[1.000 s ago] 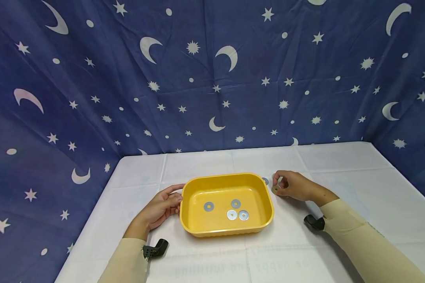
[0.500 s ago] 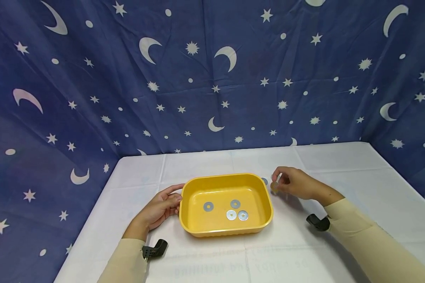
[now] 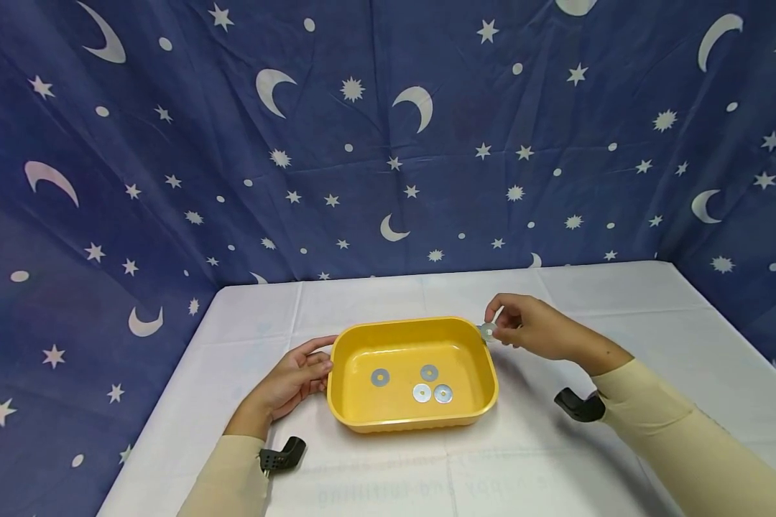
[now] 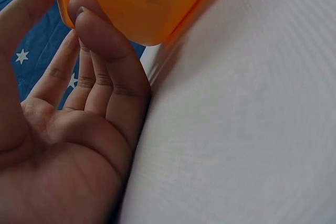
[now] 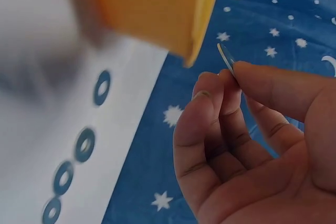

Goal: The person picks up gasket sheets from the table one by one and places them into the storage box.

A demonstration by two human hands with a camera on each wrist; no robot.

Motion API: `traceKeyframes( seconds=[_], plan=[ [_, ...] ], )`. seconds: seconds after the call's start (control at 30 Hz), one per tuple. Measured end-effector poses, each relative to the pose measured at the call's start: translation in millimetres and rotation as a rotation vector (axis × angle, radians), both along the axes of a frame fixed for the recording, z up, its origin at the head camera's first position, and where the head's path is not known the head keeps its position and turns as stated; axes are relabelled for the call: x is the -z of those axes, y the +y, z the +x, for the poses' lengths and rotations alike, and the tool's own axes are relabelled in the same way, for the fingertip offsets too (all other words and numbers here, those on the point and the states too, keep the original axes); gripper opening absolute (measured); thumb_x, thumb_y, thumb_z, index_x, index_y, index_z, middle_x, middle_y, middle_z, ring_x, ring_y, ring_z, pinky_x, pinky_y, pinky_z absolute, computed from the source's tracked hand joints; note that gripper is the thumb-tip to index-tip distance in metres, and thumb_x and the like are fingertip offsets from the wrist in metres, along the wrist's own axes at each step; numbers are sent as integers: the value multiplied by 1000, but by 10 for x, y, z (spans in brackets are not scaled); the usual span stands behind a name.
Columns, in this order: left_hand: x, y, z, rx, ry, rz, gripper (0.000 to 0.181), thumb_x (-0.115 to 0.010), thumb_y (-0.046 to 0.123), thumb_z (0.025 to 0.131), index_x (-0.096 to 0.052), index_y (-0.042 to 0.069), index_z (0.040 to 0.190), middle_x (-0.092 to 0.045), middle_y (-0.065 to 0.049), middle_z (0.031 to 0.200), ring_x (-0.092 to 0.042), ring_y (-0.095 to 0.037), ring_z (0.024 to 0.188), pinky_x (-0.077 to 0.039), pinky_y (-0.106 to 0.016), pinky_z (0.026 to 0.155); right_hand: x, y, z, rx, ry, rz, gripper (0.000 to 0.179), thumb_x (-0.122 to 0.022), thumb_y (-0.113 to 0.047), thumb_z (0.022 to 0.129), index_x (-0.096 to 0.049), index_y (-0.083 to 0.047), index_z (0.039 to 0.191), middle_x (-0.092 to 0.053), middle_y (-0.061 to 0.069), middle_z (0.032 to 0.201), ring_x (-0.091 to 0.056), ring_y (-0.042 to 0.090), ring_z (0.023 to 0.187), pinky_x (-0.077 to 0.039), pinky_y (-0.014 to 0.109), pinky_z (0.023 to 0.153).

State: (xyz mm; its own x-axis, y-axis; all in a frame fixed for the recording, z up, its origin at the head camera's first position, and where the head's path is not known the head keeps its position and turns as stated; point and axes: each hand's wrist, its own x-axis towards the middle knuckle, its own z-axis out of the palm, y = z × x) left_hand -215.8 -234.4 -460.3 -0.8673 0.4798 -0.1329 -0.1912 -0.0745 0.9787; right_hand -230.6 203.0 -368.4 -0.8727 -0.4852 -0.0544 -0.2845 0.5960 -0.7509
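Note:
A yellow plastic tray (image 3: 349, 402) stands mid-table, with several flat metal washers (image 3: 380, 378) lying on its floor. My left hand (image 3: 292, 380) is at its left end, the fingertips against the outer wall; in the left wrist view the palm (image 4: 58, 161) shows with nothing in it. My right hand (image 3: 537, 327) pinches another washer (image 3: 488, 332) between thumb and fingers, just beyond the tray's right rim. Seen in the right wrist view, that washer (image 5: 227, 59) is edge-on at the fingertips, raised above the table.
Several more washers (image 5: 85, 144) lie in a row on the white tablecloth (image 5: 121, 108) in the right wrist view; in the head view the right hand and tray mostly hide them. A dark blue curtain (image 3: 336, 143) with moons and stars encloses the table's back and sides.
My right hand has lifted and moved left and away from me with the pinched washer, up to the tray's right rim. The left hand and the tray have stayed put.

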Motion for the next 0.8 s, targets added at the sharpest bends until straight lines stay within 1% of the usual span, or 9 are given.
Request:
traceKeyframes(
  seconds=[0.13, 0.23, 0.4, 0.6, 0.8],
  plan=[
    [-5, 9, 6, -8, -5, -16, 63, -61, 8, 98, -31, 3, 153, -64, 0, 101, -63, -8, 76, -57, -22, 70, -61, -75, 40, -15, -15, -43, 17, -66, -1, 92, -59, -6, 107, -61, 11, 83, -59, 25, 73, -54, 28, 62],
    [-13, 12, 9, -12, -6, -19, 64, -62, 8, 98, -30, 3, 153, -64, 1, 101, -63, -8, 76, -57, -22, 70, -101, -134, 67, -26, -14, -61, 17, -67, -1, 92, -59, -6, 107, -62, 11, 85, -60, 26, 74, -56, 30, 64],
    [-13, 10, 10, -6, -5, -7, 64, -62, 8, 98, -30, 3, 153, -65, 1, 100, -63, -8, 76, -57, -21, 69, -148, -231, 105, -44, -31, -76, 18, -66, 0, 92, -59, -6, 107, -62, 10, 86, -61, 23, 75, -56, 29, 65],
    [-17, 5, 10, 12, -5, 20, 64, -60, 6, 98, -29, 2, 153, -68, 3, 93, -63, -7, 73, -56, -20, 67, -193, -355, 122, -71, -41, -93, 17, -66, 0, 93, -59, -7, 107, -61, 10, 87, -61, 31, 77, -57, 29, 65],
    [-20, -4, -1, 22, -21, 31, 65, -60, 7, 98, -28, 3, 154, -72, 1, 94, -65, -8, 72, -56, -20, 66, -215, -489, 133, -98, -40, -105, 17, -66, 0, 92, -59, -8, 106, -61, 8, 86, -60, 22, 75, -57, 33, 64]
  ],
)
